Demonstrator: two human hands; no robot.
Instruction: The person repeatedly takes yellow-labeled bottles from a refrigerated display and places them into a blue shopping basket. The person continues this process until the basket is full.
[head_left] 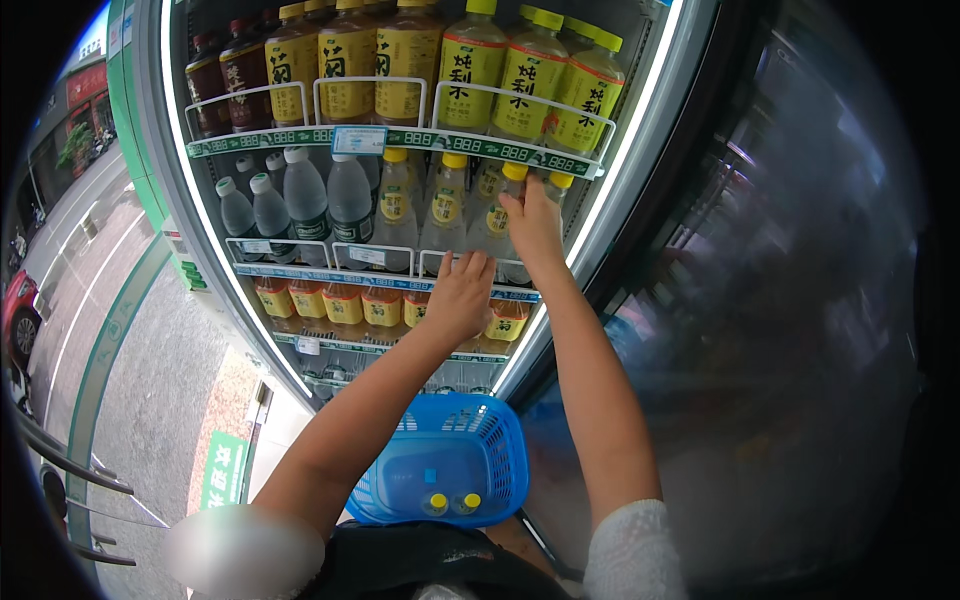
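blue basket (500, 455) holds two yellow-capped bottles (452, 502) lying flat, right hand (535, 222) closes its fingers on an upright clear bottle (505, 205), cap up, on the middle shelf (380, 275), left hand (460, 298) rests loosely open on its rail.

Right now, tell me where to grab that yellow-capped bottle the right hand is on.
Probably the neck under the yellow cap of the yellow-capped bottle, from the open front. It stands upright behind the rail, neighbours close beside it; the right hand is already there.

right hand (533, 222) hiding bottle, lowest shelf (400, 372) indistinct
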